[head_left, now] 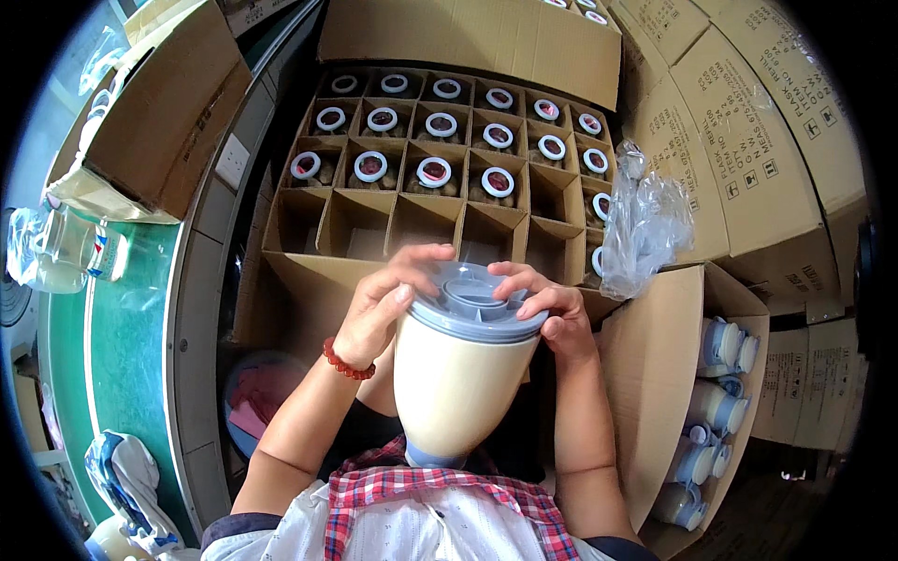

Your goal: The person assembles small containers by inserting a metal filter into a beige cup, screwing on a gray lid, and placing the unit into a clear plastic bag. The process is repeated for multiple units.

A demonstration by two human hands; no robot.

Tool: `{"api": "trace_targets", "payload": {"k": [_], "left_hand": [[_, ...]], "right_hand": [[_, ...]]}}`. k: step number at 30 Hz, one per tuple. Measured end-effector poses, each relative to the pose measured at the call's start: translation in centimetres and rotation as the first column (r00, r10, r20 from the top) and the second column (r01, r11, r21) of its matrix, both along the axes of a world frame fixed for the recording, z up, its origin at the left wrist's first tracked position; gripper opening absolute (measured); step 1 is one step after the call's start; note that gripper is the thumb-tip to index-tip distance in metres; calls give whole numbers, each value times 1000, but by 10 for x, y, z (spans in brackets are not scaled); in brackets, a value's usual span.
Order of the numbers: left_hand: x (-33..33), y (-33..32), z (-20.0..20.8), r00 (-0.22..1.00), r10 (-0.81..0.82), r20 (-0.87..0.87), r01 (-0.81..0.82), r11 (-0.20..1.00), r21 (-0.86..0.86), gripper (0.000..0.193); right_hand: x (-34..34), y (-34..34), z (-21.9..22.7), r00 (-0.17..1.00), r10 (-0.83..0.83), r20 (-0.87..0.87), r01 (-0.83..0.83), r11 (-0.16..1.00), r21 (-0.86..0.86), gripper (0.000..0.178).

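A cream vacuum flask (pixel 456 388) stands narrow end down against my lap, its wide grey base (pixel 477 301) turned upward. The base is a round disc with a raised ring and ribs. My left hand (pixel 393 292) grips the left side of its rim, fingers reaching over the top and a red bead bracelet (pixel 348 361) on the wrist. On the opposite side, my right hand (pixel 552 304) has curled fingers resting on the rim and upper face. The narrow lower end shows a blue-grey collar (pixel 435 458), partly hidden by a red checked apron (pixel 402 484).
Ahead lies a divided carton (pixel 355 217) with several glass flask liners (pixel 440 126) ringed in white. A crumpled plastic bag (pixel 645 224) hangs at its right edge. To the right, an open carton (pixel 655 374) holds cream-and-blue jugs (pixel 718 407). A green table (pixel 131 365) runs along the left.
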State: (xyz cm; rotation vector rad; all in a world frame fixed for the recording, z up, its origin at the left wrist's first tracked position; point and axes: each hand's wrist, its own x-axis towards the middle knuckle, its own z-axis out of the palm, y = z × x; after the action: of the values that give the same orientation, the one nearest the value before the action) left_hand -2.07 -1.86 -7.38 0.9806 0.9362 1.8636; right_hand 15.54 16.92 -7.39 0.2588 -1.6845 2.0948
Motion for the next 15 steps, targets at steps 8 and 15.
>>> {"api": "trace_targets", "payload": {"k": [8,15], "left_hand": [[10,-5,-13,999,29,-20,-26,992,121,38],[-1,-2,-25,998,-65,23,62,990,124,38]], "right_hand": [[11,-20,20,989,-147,20,137,954,265,30],[8,-62,74,873,-477,98,319,712,626,25]]}}
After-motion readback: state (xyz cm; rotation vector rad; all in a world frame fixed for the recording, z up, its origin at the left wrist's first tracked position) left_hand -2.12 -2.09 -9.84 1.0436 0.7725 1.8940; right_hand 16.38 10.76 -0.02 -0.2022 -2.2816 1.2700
